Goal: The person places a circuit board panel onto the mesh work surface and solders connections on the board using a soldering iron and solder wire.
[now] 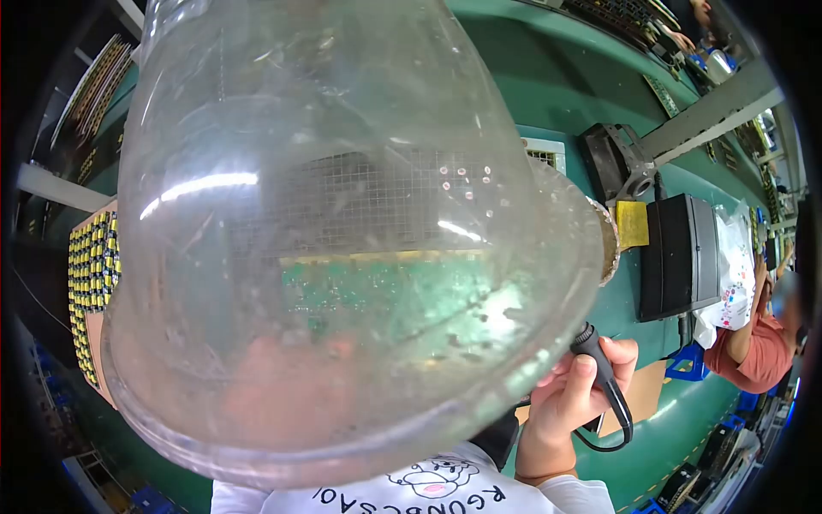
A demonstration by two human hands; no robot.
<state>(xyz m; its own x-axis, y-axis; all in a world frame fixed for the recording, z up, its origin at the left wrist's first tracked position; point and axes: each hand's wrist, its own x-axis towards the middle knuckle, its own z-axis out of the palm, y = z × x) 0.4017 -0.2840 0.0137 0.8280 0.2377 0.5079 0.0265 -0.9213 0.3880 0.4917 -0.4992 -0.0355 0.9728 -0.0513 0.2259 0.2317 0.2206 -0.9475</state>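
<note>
A clear, scuffed plastic hood [342, 128] fills the middle of my view and blurs what lies behind it. My right hand [569, 398] grips the black handle of a soldering iron [605, 368] between thumb and fingers; its cord loops down from the rear end. The iron's tip is hidden behind the hood's rim. Through the plastic, a green circuit board [377, 295] with small shiny solder points shows. Just below the board is my left hand [291, 377], a smeared shape whose fingers I cannot make out, so its grip is unclear.
To the right stand an iron holder [612, 163], a yellow sponge [632, 224] and a black box-shaped unit [681, 257]. Rows of yellow-and-black components [92, 283] sit at the left. A wire mesh [360, 193] lies behind the hood. Another person [758, 347] works at far right.
</note>
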